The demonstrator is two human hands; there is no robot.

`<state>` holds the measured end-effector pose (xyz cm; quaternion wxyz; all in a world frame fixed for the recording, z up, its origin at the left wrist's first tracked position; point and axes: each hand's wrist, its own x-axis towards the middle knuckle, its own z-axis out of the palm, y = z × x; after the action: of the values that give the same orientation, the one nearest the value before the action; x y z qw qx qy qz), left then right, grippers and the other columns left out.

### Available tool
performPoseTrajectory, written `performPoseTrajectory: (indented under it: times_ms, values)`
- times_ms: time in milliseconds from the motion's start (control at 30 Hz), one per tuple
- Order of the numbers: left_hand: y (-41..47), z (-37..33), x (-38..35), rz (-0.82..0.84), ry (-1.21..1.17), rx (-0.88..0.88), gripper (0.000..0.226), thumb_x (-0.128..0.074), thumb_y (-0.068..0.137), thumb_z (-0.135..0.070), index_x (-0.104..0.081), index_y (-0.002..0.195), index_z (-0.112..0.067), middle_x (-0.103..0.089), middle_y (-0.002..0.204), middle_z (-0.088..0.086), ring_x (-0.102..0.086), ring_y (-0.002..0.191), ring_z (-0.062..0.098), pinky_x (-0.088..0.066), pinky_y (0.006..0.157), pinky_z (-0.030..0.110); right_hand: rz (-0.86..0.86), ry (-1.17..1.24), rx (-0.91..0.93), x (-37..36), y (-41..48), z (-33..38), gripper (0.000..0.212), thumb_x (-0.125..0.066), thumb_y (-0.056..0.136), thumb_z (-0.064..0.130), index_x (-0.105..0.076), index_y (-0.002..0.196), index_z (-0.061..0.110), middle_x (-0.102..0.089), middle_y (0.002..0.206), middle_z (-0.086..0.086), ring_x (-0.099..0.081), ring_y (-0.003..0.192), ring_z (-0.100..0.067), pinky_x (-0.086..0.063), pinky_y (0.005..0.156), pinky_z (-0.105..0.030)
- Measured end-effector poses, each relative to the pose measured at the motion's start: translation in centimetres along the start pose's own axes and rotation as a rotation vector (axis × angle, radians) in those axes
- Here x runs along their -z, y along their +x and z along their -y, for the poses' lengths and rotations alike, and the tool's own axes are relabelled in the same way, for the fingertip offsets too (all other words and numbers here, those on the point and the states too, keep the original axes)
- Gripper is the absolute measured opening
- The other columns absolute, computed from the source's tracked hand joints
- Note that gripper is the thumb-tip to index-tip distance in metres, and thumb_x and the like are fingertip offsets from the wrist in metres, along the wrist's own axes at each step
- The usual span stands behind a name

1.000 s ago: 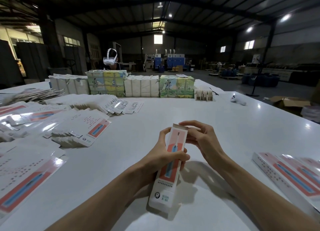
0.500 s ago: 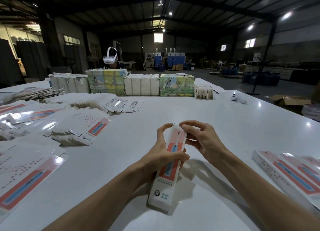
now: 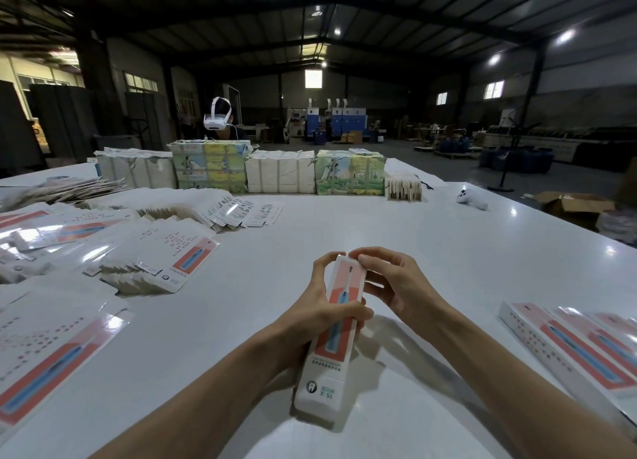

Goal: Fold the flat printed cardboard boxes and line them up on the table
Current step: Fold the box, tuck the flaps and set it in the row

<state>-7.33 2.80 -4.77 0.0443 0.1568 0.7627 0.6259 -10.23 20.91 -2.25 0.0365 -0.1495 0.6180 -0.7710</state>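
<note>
Both hands (image 3: 320, 324) (image 3: 396, 286) grip one folded box (image 3: 331, 338).

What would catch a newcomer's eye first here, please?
At centre, a long white cardboard box with a coral panel and blue toothbrush print: the left hand grips its middle, the right hand pinches its far end. Flat printed cardboard blanks fan across the white table at left; folded boxes lie at right.

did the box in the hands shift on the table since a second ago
No. The box keeps the same gap from the folded row at right.
</note>
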Motion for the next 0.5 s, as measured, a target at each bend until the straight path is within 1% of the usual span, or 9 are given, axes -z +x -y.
performPoseTrajectory:
  times_ms: [100,167,233,367,500]
  values:
    - [0.0,0.0,0.1,-0.009,-0.031,0.025,0.098,-0.089,0.071,-0.036,-0.023,0.141,-0.055,-0.060,0.120,0.008,-0.076,0.090,0.027,-0.062,0.074,0.030,0.015,-0.020,0.010,-0.4,-0.1,-0.3,0.016,-0.067,0.102,0.015,-0.077,0.113,0.011,-0.076,0.110,-0.014,-0.074,0.109,-0.032,-0.063,0.083,-0.037]
    - [-0.1,-0.2,0.1,-0.001,-0.090,0.054,0.098,-0.090,0.074,-0.033,-0.023,0.142,-0.056,-0.063,0.119,0.014,-0.076,0.088,0.029,-0.063,0.074,0.034,0.016,-0.029,0.022,-0.6,-0.2,-0.4,0.023,-0.071,0.099,0.018,-0.072,0.121,0.013,-0.077,0.111,-0.013,-0.074,0.108,-0.031,-0.064,0.084,-0.038]
    - [-0.2,-0.3,0.2,0.001,-0.117,0.076,0.099,-0.091,0.074,-0.032,-0.024,0.142,-0.057,-0.064,0.119,0.015,-0.076,0.087,0.030,-0.063,0.074,0.036,0.004,-0.059,0.045,-0.7,-0.3,-0.5,0.029,-0.072,0.098,0.020,-0.069,0.125,0.013,-0.077,0.112,-0.011,-0.075,0.107,-0.030,-0.063,0.087,-0.039]
    - [-0.4,-0.3,0.2,0.006,-0.187,0.087,0.097,-0.092,0.074,-0.028,-0.027,0.141,-0.056,-0.064,0.117,0.021,-0.075,0.086,0.032,-0.063,0.077,0.043,-0.041,-0.128,0.111,-1.0,-0.7,-0.6,0.022,-0.072,0.099,0.019,-0.074,0.116,0.006,-0.078,0.108,-0.012,-0.076,0.104,-0.031,-0.063,0.090,-0.042]
    - [-0.6,-0.5,0.1,0.000,-0.178,0.088,0.096,-0.092,0.074,-0.029,-0.027,0.141,-0.054,-0.064,0.117,0.021,-0.075,0.086,0.032,-0.064,0.077,0.042,-0.071,-0.205,0.165,-1.2,-0.8,-0.8,0.018,-0.071,0.100,0.018,-0.078,0.108,0.004,-0.079,0.101,-0.013,-0.078,0.098,-0.031,-0.064,0.089,-0.042]
